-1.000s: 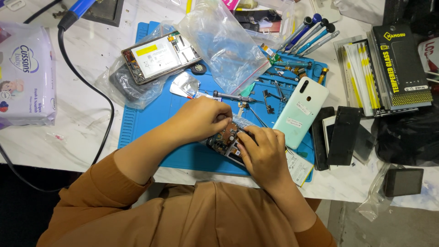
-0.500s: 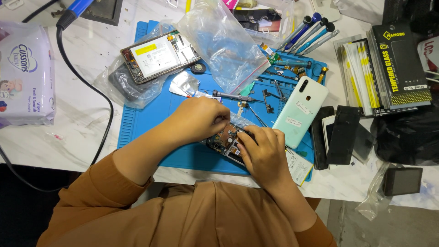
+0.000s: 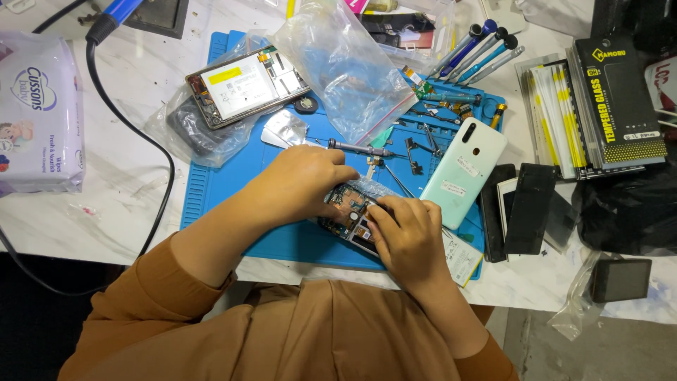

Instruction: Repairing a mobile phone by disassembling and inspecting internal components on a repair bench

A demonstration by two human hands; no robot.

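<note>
Both hands met over an opened phone [image 3: 350, 214] that lay at the front middle of the blue repair mat [image 3: 282, 240], its circuit boards and small parts exposed. The left hand [image 3: 305, 185] was curled over the phone's upper left end, fingers bent and pressed together on its edge, gripping it. The right hand [image 3: 407, 236] covered the phone's lower right end, its fingertips [image 3: 379, 209] drawn close together and pressing down on the board; whether they pinched any small part could not be told. Just right of the hands lay a mint-green phone back cover [image 3: 463, 173], and beyond it some dark screen panels [image 3: 525, 208]. Above the left hand a slim screwdriver [image 3: 358, 149] rested on the mat, near a clear plastic bag [image 3: 345, 67] and another opened phone frame [image 3: 247, 85]. A pack of wipes [image 3: 37, 116] sat well apart at the far left.
</note>
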